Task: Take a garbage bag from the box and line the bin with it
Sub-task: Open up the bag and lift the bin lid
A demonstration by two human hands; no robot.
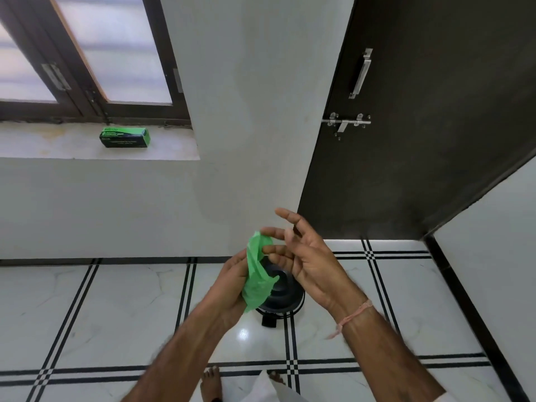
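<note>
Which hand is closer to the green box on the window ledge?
Left. The left hand holds the bag below and right of the box; the right hand is farther right.

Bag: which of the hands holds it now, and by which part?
The left hand grips the bag round its middle. The right hand only touches the bag's top end with straight fingertips.

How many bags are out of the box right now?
1: the green bag, held in the left hand above the bin, right fingers touching its top. Others may be hidden in the box.
</note>
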